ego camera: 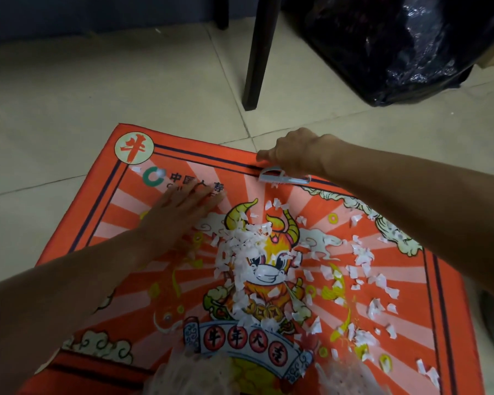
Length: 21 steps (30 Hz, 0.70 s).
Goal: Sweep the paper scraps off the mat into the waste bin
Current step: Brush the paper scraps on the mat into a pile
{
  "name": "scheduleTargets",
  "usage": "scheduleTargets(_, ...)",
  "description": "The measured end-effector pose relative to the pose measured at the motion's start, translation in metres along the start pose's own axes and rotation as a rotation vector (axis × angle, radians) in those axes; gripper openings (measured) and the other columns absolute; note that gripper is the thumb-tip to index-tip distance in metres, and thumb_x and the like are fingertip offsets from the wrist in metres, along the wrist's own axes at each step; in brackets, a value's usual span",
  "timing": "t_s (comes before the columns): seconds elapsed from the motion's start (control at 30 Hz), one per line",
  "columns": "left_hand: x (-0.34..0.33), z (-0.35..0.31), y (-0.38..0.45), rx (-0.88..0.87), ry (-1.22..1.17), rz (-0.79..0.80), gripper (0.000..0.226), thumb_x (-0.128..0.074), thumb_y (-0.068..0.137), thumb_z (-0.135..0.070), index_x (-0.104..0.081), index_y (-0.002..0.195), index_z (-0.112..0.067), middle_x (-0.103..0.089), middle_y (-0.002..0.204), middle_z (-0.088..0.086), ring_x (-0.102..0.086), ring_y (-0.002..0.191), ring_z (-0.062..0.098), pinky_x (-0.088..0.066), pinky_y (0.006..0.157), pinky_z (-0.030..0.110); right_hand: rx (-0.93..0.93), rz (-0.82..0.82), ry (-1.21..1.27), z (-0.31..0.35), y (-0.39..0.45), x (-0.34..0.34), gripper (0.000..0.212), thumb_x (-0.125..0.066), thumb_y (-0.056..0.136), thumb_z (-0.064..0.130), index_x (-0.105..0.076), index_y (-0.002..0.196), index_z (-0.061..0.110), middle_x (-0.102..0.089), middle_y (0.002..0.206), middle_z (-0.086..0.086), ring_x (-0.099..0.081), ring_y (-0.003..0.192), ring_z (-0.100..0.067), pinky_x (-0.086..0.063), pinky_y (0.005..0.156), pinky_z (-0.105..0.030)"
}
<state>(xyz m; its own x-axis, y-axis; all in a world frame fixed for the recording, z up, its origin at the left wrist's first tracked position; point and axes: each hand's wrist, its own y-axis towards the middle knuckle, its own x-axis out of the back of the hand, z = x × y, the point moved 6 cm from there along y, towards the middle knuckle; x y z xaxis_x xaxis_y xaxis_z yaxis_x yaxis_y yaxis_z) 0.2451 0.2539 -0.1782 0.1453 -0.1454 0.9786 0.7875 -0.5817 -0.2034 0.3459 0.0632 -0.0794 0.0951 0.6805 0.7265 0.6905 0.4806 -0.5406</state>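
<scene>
I see the left hand (180,212) flat, fingers spread, on the orange printed ox mat (103,212) — white paper scraps (240,246) heaped mid-mat — the right hand (294,155) gripping a small pale-blue plastic brush (283,178) at the far edge.

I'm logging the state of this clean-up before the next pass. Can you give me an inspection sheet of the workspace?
Surface: orange printed mat on a raised flat top, above a pale tiled floor.
Job's things: white paper scraps heaped at the mat's centre, more scattered to the right; small light-coloured brush at the far edge; black plastic bag on the floor beyond, possibly the bin liner.
Clutter: nothing seen.
Hands: left hand flat on the mat, fingers spread; right hand closed on the brush.
Cables: nothing seen.
Surroundings: dark furniture leg on the floor; pale blurred fabric at the near edge.
</scene>
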Motion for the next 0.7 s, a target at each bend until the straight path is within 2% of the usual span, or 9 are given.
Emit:
scheduleTargets(0.1,0.007,-0.006,0.000,-0.011,0.076,-0.033,0.143,-0.095,0.040,-0.044,-0.014,0.156,-0.021,-0.029,0.158,0.012,-0.025,0.145,0.038,-0.012,0.114,0.048,0.048,0.002,0.001,0.019,-0.008,0.004,0.056,-0.039,0.101,0.031,-0.016,0.153,0.029,-0.055,0.122,-0.010,-0.058,0.108,-0.030,-0.039,0.072,-0.032)
scheduleTargets(0.17,0.010,-0.011,-0.001,-0.033,0.111,-0.049,0.139,-0.095,0.037,-0.045,-0.025,0.154,-0.019,-0.033,0.156,0.013,-0.031,0.142,0.039,-0.013,0.112,0.050,0.089,-0.018,-0.018,0.038,-0.016,0.005,0.056,-0.037,0.102,0.027,-0.014,0.153,0.027,-0.056,0.122,-0.009,-0.058,0.106,-0.028,-0.039,0.071,-0.031)
scheduleTargets(0.23,0.012,-0.016,-0.003,-0.045,0.125,-0.049,0.138,-0.095,0.038,-0.045,-0.025,0.155,-0.019,-0.034,0.156,0.014,-0.032,0.141,0.040,-0.014,0.112,0.051,0.113,-0.029,-0.031,0.055,-0.023,0.006,0.054,-0.036,0.103,0.024,-0.013,0.153,0.026,-0.057,0.100,-0.006,-0.058,0.085,-0.023,-0.038,0.061,-0.028)
scheduleTargets(0.3,0.012,-0.019,-0.006,-0.038,0.113,-0.039,0.143,-0.095,0.040,-0.043,-0.015,0.156,-0.023,-0.031,0.157,0.013,-0.030,0.143,0.039,-0.013,0.113,0.052,0.123,-0.033,-0.036,0.065,-0.032,0.008,0.059,-0.037,0.102,0.017,-0.010,0.153,0.026,-0.046,0.080,-0.004,-0.045,0.063,-0.018,-0.032,0.051,-0.026)
scheduleTargets(0.4,0.009,-0.021,-0.009,-0.031,0.114,-0.001,0.146,-0.095,0.041,-0.042,-0.007,0.157,-0.025,-0.017,0.162,0.008,-0.026,0.144,0.037,-0.001,0.118,0.047,0.136,-0.067,-0.041,0.071,-0.044,0.009,0.062,-0.037,0.102,0.014,-0.007,0.154,0.026,-0.056,0.104,-0.007,-0.050,0.077,-0.022,-0.030,0.050,-0.026)
scheduleTargets(0.47,0.009,-0.021,-0.009,-0.041,0.132,-0.015,0.144,-0.094,0.048,-0.039,0.000,0.157,-0.027,-0.013,0.162,0.007,-0.025,0.145,0.037,0.006,0.118,0.044,0.130,-0.097,-0.019,0.068,-0.048,0.008,0.061,-0.037,0.102,0.014,-0.008,0.154,0.026,-0.055,0.099,-0.006,-0.053,0.082,-0.025,-0.031,0.049,-0.027)
scheduleTargets(0.53,0.011,-0.022,-0.008,-0.043,0.161,-0.026,0.142,-0.094,0.049,-0.034,-0.001,0.156,-0.026,-0.027,0.159,0.011,-0.031,0.142,0.038,-0.003,0.118,0.046,0.098,-0.105,0.032,0.055,-0.050,0.011,0.058,-0.037,0.102,0.019,-0.010,0.154,0.027,-0.058,0.104,-0.007,-0.058,0.090,-0.027,-0.037,0.059,-0.029)
scheduleTargets(0.6,0.015,-0.025,-0.006,-0.035,0.186,-0.051,0.138,-0.095,0.047,-0.029,-0.009,0.154,-0.025,-0.038,0.154,0.013,-0.038,0.139,0.038,-0.022,0.113,0.052,0.052,-0.122,0.059,0.038,-0.051,0.018,0.056,-0.036,0.102,0.025,-0.013,0.153,0.026,-0.058,0.117,-0.011,-0.059,0.102,-0.030,-0.038,0.068,-0.032)
scheduleTargets(0.7,0.014,-0.024,-0.006,-0.035,0.163,-0.040,0.140,-0.097,0.041,-0.027,-0.014,0.153,-0.023,-0.043,0.151,0.014,-0.042,0.136,0.039,-0.037,0.106,0.056,-0.023,-0.108,0.046,0.019,-0.043,0.024,0.056,-0.039,0.101,0.025,-0.017,0.153,0.024,-0.055,0.121,-0.014,-0.057,0.108,-0.033,-0.037,0.071,-0.033)
